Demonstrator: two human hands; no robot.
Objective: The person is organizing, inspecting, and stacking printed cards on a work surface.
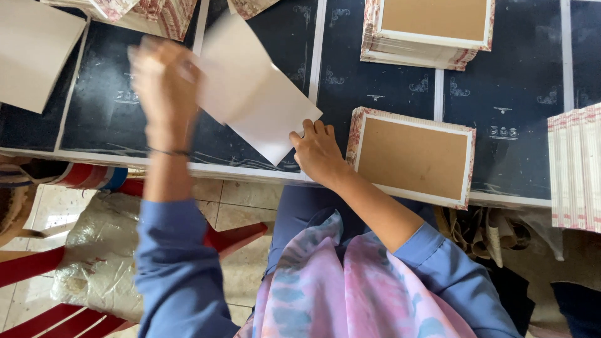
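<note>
Left hand: blurred, gripping a white sheet lifted over the dark surface.
Right hand: loosely curled, empty, touching the card stack.
Risk: the one-sided grip could let the sheet slip or crease.

The person's left hand is raised and motion-blurred, its back toward the camera, fingers curled loosely in a pinch at the thumb side. A thin dark band circles the left wrist. The left forearm runs straight down the picture from the wrist, bare to the middle, then covered by a pushed-up blue sleeve. The right hand lies low and flat, palm down, fingers close together and pointing up-left, knuckles slightly bent. Its forearm slants down to the right, bare as far as the elbow, where a rolled blue sleeve begins.
</note>
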